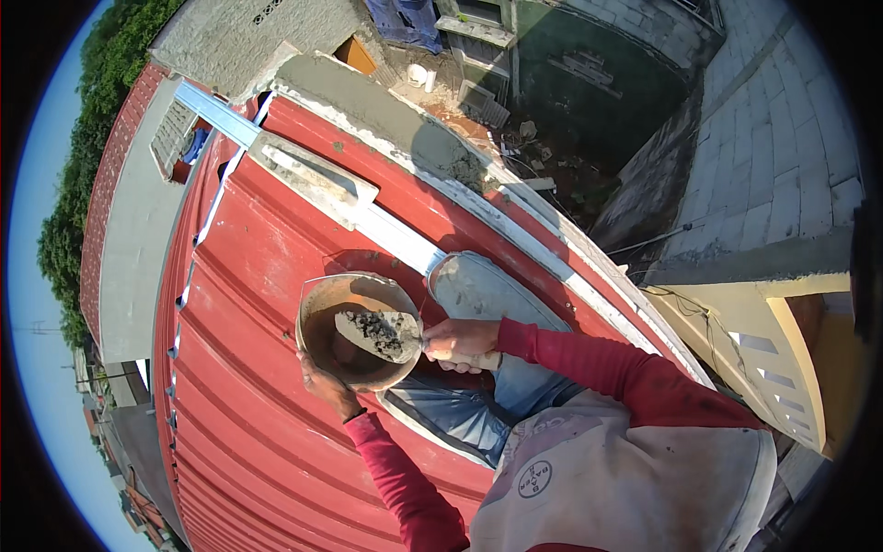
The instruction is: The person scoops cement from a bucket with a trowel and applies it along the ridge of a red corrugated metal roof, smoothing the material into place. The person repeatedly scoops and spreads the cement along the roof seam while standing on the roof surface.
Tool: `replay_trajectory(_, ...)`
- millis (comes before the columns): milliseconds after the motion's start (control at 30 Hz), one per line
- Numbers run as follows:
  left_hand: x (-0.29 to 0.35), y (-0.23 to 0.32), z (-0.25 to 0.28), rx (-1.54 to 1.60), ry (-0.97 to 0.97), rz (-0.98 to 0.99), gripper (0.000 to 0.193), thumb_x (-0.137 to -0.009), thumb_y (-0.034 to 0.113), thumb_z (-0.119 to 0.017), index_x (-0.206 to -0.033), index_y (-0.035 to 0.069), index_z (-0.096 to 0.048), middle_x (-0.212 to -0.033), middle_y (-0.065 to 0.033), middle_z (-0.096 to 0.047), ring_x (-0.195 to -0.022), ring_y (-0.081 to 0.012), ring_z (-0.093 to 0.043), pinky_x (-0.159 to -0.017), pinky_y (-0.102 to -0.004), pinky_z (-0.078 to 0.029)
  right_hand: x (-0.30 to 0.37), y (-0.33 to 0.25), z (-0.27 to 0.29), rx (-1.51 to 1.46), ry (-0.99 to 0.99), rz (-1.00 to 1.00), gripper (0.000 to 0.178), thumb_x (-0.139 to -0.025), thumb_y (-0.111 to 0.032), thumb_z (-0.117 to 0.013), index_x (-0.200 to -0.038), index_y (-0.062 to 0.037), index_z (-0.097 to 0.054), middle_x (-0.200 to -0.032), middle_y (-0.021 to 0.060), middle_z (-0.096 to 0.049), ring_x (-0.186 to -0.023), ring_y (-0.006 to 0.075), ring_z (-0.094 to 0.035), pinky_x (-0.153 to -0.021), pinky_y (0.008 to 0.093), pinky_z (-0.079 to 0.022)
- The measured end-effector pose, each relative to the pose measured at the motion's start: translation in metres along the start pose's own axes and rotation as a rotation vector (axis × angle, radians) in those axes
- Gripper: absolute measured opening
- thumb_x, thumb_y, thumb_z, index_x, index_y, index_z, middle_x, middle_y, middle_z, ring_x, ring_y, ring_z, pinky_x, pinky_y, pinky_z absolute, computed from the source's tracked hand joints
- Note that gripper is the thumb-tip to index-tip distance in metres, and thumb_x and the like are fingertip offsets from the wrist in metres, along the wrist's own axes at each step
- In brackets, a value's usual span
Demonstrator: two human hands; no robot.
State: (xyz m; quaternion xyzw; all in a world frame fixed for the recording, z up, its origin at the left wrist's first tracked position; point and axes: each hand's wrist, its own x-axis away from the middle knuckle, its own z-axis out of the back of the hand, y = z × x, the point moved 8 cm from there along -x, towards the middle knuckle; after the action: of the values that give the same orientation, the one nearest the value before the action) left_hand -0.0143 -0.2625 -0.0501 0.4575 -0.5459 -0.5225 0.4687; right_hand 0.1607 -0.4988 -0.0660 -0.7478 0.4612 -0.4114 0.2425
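My right hand is closed round the handle of a trowel, whose blade reaches over a round bucket. Dark, crumbly mortar lies on the blade. My left hand grips the near left side of the bucket, fingers curled against its wall. The bucket's inside is brown and crusted, and it leans by my knees. Beyond it, a long plastering float with a pale handle rests on a bright metal strip.
Ribbed red metal roofing lies under me and slopes left. Along its right side runs a low wall with fresh grey plaster. Past that wall is a drop to a yard with rubble. A tall block wall rises at right.
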Motion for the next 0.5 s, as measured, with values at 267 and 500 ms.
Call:
replay_trajectory(267,-0.002,-0.002,0.006,0.000,0.065,-0.011,0.038,-0.104,0.026,-0.046,-0.111,-0.005,-0.068,-0.100,-0.0056,-0.068,-0.088,-0.0135,-0.060,-0.080,-0.0292,-0.050,0.073,-0.109,0.084,0.133,0.384,0.417,0.017,-0.098,-0.020,-0.050,-0.097,-0.0031,-0.052,-0.068,0.0053,-0.054,-0.052,0.0126,-0.057,-0.044,0.0295,-0.045)
replay_trajectory(500,0.002,-0.007,0.015,-0.040,0.102,-0.049,0.037,-0.105,0.026,-0.048,-0.106,-0.004,-0.069,-0.094,-0.0036,-0.067,-0.086,-0.0115,-0.058,-0.080,-0.0287,-0.049,0.083,-0.151,0.174,1.001,1.300,0.587,0.030,-0.086,-0.025,-0.064,-0.106,-0.0041,-0.055,-0.082,0.0211,-0.068,-0.071,0.0409,-0.066,-0.067,0.0501,-0.051)
